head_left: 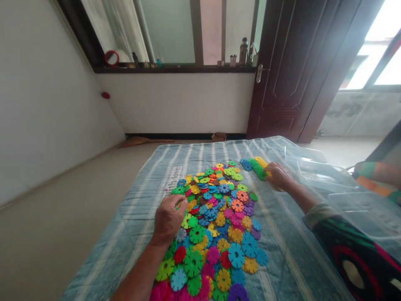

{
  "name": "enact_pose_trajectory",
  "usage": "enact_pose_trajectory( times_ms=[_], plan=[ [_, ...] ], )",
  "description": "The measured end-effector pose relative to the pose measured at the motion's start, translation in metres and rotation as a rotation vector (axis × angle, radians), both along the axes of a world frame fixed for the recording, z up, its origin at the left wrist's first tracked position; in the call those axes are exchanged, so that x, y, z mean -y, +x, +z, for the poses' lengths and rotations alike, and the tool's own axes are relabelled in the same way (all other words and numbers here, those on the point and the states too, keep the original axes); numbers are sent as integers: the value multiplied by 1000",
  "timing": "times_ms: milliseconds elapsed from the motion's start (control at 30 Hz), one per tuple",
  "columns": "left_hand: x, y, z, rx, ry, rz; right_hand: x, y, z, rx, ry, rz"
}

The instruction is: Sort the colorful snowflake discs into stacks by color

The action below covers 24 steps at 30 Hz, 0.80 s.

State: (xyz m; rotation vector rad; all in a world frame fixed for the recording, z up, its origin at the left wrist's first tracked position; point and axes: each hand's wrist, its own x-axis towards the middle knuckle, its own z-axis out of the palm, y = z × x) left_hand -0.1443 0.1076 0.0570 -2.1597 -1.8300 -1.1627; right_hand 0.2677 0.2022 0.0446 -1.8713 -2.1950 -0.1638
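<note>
A heap of colourful notched plastic discs (216, 213) lies spread over the blue striped cloth. My left hand (169, 215) is closed at the heap's left edge, thumb and forefinger together. A bit of green and yellow shows by those fingertips; whether it is held or lies behind them is unclear. Beyond the heap on the right, my right hand (278, 175) is closed at the near end of a row of yellow discs (260, 161). Its fingertips are partly hidden. Green discs (257, 169) lie overlapped alongside that row, with blue discs (246, 164) to their left.
Clear plastic boxes (327, 173) stand on the right side of the cloth (138, 205), with a transparent lid or tray (366, 213) nearer me. Another person's arm or clothing (379, 179) shows at the right edge. Past the cloth are a wall and a dark door (288, 71).
</note>
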Motion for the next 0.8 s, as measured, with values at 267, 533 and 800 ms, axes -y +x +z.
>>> enact_pose_trajectory(
  times_ms=[267,533,800],
  plan=[
    [-25,-24,-11,-213,-7,127,12,-8,1,-18,101,15],
    [-38,-24,-17,-251,-139,57,39,-49,13,-160,235,218],
    [-31,-23,-14,-134,-29,82,70,-106,26,-291,260,402]
  ],
)
